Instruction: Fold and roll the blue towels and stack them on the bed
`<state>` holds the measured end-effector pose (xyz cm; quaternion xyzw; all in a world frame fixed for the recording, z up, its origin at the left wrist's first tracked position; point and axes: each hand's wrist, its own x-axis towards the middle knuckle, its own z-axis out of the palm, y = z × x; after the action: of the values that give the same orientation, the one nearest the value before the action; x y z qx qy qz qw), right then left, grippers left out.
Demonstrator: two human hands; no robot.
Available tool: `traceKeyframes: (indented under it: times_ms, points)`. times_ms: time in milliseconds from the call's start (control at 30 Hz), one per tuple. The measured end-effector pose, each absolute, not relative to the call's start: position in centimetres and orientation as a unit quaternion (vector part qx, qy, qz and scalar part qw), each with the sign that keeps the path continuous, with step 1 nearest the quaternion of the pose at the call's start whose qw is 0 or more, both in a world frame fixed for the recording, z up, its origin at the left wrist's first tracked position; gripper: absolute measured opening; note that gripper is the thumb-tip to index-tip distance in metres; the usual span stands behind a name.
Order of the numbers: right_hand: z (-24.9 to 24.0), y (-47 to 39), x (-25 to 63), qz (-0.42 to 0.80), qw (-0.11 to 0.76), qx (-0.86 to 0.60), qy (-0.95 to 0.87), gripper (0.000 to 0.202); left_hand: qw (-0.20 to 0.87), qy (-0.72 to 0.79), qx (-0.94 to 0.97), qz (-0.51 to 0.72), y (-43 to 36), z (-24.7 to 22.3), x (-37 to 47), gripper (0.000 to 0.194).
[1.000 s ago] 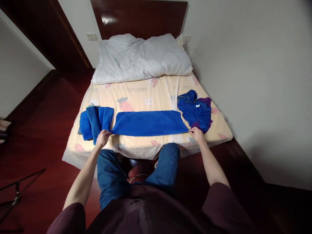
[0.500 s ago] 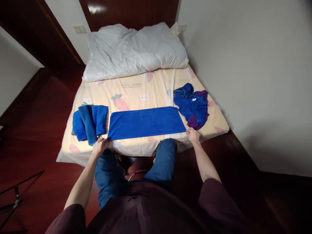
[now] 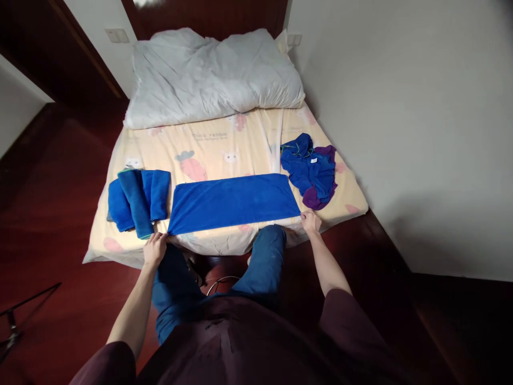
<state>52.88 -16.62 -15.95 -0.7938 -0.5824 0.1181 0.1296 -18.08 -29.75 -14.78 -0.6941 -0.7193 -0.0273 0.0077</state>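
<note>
A blue towel (image 3: 234, 203) lies flat as a long strip near the front edge of the bed. My left hand (image 3: 155, 248) pinches its near left corner, and my right hand (image 3: 310, 221) pinches the near right corner. The near edge is stretched straight between them. Just beyond my left hand rest rolled and folded blue towels (image 3: 138, 200), one roll lying across the others. A crumpled heap of blue and purple cloths (image 3: 310, 171) with a white tag sits beyond my right hand.
The bed (image 3: 236, 147) has a pale yellow sheet with carrot prints. A bulky white quilt (image 3: 212, 77) lies at its far end. A grey wall (image 3: 401, 107) stands to the right. A black metal stand (image 3: 14, 321) is on the dark red floor at left.
The whole view has shifted slightly, so things appear a little further left. Both hands keep their pinch on the towel's near corners, and the left corner looks pulled slightly outward.
</note>
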Motion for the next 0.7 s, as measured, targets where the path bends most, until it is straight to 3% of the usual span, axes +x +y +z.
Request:
traceKeyframes:
  times_ms: [200, 333, 433, 533, 633, 700]
  points:
    - [-13.5, -16.7, 51.8, 0.131, 0.084, -0.796, -0.585, 0.026, -0.015, -0.722, -0.692, -0.013, -30.4, -14.8, -17.4, 0.044]
    - [-10.7, -14.9, 50.2, 0.153, -0.058, -0.784, -0.599, 0.028, -0.071, -0.727, -0.683, 0.020, -28.1, -13.6, -17.8, 0.038]
    - [-8.6, -12.4, 48.1, 0.159, -0.111, -0.776, -0.600, 0.026, -0.145, -0.720, -0.671, 0.097, -24.0, -11.2, -17.8, 0.027]
    - [-6.3, -9.2, 43.5, 0.137, -0.080, -0.749, -0.643, 0.032, -0.104, -0.710, -0.695, 0.040, -18.7, -7.8, -15.3, 0.036]
    - [-4.7, -6.9, 35.7, 0.063, 0.098, -0.666, -0.737, 0.046, -0.035, -0.666, -0.735, -0.127, -14.0, -5.6, -9.6, 0.052]
    - [-5.2, -6.6, 29.6, 0.072, 0.170, -0.610, -0.770, 0.050, -0.043, -0.629, -0.756, -0.174, -12.1, -6.1, -4.9, 0.057]
